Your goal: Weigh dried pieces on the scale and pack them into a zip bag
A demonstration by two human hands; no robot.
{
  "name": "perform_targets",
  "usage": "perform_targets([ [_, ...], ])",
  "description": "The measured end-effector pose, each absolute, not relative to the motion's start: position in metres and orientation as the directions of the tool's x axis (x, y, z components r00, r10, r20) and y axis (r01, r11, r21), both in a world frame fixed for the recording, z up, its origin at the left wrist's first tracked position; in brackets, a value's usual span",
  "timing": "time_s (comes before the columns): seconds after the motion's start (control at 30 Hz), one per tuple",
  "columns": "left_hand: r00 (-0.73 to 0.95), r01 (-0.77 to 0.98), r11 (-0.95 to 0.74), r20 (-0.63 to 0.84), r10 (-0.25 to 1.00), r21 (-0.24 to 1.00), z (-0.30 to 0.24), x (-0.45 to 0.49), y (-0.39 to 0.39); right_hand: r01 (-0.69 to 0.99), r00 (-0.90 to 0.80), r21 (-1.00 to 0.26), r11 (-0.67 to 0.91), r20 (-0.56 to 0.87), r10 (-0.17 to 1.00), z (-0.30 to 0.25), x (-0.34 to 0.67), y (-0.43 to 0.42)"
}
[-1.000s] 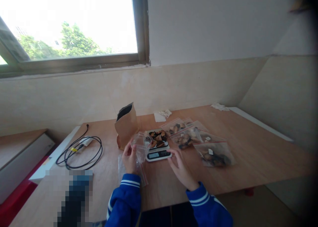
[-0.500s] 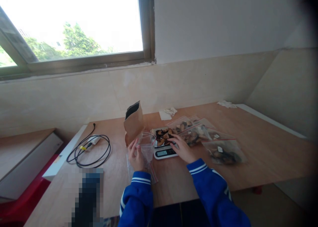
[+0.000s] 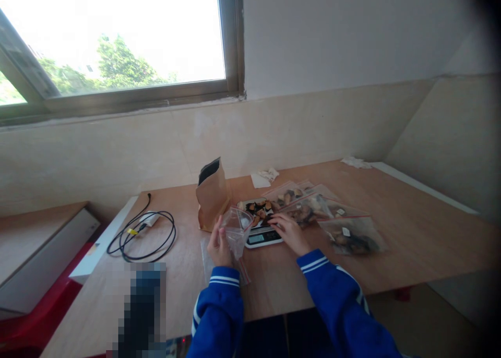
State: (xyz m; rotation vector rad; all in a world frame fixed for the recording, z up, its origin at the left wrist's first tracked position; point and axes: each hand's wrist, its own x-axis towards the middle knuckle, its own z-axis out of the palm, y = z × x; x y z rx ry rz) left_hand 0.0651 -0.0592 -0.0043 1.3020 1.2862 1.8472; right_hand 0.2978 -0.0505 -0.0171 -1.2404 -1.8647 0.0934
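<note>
Left hand (image 3: 218, 247) holds clear zip bag (image 3: 236, 231) open | right hand (image 3: 288, 231) reaches scale (image 3: 261, 227), fingertips hidden among dark pieces, grip unclear

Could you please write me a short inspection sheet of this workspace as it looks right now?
Surface: wooden table, set in a tiled corner.
Job's things: clear zip bag held open; scale carrying dark dried pieces; brown paper bag standing open.
Clutter: filled zip bags right of the scale; crumpled paper near the wall.
Grippers: left hand holds the clear zip bag; right hand rests at the pieces on the scale.
Cables: black coiled cable on the table's left.
Surroundings: window with trees outside; blurred dark object at front left.
</note>
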Motion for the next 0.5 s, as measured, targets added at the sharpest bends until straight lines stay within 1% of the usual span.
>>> perform_targets([
  [0.13,-0.387,0.072,-0.393,0.389,0.836,0.917,-0.003,0.065,-0.060,0.765,-0.100,-0.445,0.465,0.630,0.770,-0.011,0.298,-0.053],
  [0.23,-0.385,0.074,-0.389,0.387,0.838,0.918,-0.003,0.065,-0.061,0.760,-0.061,-0.462,0.456,0.649,0.758,0.001,0.292,-0.059],
  [0.37,-0.375,0.098,-0.396,0.402,0.836,0.913,-0.002,0.065,-0.061,0.698,-0.018,-0.510,0.503,0.690,0.724,0.033,0.272,-0.070],
  [0.43,-0.362,0.099,-0.411,0.418,0.833,0.906,-0.002,0.065,-0.062,0.660,-0.039,-0.521,0.542,0.696,0.717,0.050,0.261,-0.074],
  [0.5,-0.355,0.098,-0.422,0.428,0.831,0.901,-0.002,0.065,-0.062,0.624,-0.102,-0.522,0.581,0.683,0.723,0.063,0.253,-0.076],
])
